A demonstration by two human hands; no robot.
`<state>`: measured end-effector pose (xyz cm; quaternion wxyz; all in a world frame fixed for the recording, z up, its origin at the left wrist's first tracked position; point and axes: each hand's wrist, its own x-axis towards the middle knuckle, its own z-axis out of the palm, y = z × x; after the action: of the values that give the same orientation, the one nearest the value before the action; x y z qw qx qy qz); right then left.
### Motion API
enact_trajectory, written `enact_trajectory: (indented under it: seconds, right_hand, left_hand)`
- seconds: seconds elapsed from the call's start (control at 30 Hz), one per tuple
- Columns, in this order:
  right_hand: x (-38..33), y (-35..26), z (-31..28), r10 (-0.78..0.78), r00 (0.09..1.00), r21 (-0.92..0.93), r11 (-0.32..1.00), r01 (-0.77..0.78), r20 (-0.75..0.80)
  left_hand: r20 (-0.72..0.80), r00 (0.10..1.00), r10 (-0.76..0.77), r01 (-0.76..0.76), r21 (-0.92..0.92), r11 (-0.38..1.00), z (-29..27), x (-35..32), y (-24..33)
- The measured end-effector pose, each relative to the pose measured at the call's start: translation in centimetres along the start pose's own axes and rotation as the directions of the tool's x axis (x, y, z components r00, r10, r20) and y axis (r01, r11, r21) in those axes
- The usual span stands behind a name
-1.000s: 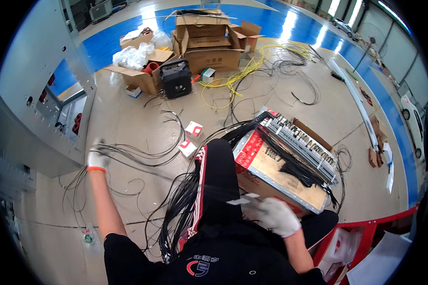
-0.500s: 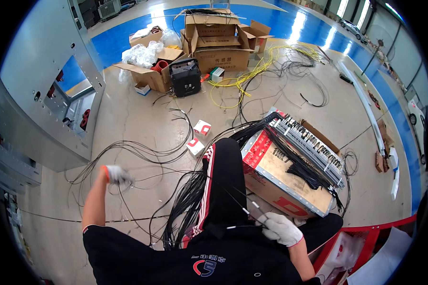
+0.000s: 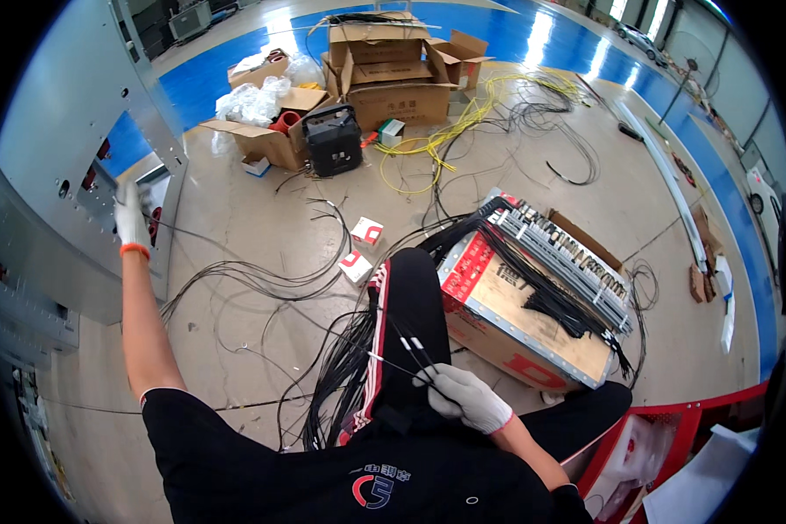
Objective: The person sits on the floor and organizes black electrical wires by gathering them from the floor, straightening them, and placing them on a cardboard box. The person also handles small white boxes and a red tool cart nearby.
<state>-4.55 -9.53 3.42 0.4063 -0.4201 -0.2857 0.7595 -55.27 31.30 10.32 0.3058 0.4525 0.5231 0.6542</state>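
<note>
My right hand, in a white knit glove, is closed around a few thin black cables with white sleeves near their ends, above my lap. Stretched out to the far left, my gloved left hand is up beside the grey metal cabinet. A thin black cable runs from that hand rightward toward the loops on the floor; the fingers are slightly blurred but appear closed on it. Beside my leg lies a thick bundle of black cables, and looser cable loops spread across the floor.
A wooden-topped box at my right carries grey rods and black cables. Two small white boxes stand ahead. Farther off are cardboard boxes, a black case and yellow cable. A red frame sits at lower right.
My left hand has swung outward and up to the cabinet, drawing a cable along with it. My right hand has shifted left and slightly up, still gripping its cables.
</note>
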Motion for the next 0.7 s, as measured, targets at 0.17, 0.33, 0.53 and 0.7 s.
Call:
enact_trajectory:
  seconds: [0.17,0.33,0.53,0.7]
  right_hand:
    - [2.2,0.6,1.0,-0.044,0.999,-0.108,0.993,0.041,-0.020]
    - [3.3,1.8,2.5,-0.051,0.997,-0.260,0.965,0.035,-0.057]
    - [5.2,4.4,1.7,0.100,0.994,-0.101,0.989,-0.105,-0.046]
    - [3.8,2.9,3.1,-0.009,1.000,-0.400,0.917,0.002,-0.014]
  left_hand:
    - [0.470,0.279,-0.837,0.429,0.719,0.547,-2.9,-12.0,-16.1]
    - [0.918,-0.144,-0.370,0.472,0.392,0.789,9.4,-37.5,-1.3]
    - [0.674,0.363,-0.643,0.922,-0.161,0.353,14.5,-46.0,-0.9]
    - [0.538,0.449,-0.714,0.754,-0.656,-0.020,13.8,-39.8,-7.6]
